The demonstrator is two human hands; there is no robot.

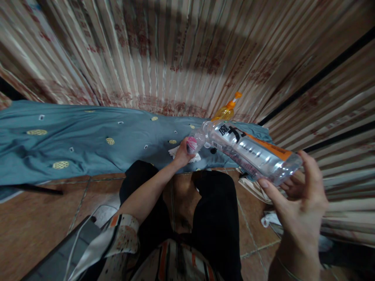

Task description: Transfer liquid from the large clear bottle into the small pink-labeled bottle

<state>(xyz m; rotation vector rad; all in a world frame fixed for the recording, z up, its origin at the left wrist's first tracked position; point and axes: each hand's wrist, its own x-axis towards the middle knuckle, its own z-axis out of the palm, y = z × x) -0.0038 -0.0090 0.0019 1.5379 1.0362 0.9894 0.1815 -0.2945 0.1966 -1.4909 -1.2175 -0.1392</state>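
Note:
My right hand (304,195) grips the base end of a large clear plastic bottle (249,150) with a silver and orange label. This bottle is tilted, its neck lower and pointing left. My left hand (184,154) is wrapped round a small clear bottle (199,137) with a pink mark on it. The two bottle mouths meet or nearly meet; I cannot tell whether they touch. Whether liquid passes between them does not show. Under my left hand, a white tissue (175,151) lies on the blue-green patterned cloth (131,136).
An orange pump bottle (225,112) stands behind the large bottle, near the patterned curtain (164,58). A small whitish round piece (207,145) and a dark object lie on the cloth. Tiled floor (58,207) is below; a grey case-like object with a white cable is at lower left.

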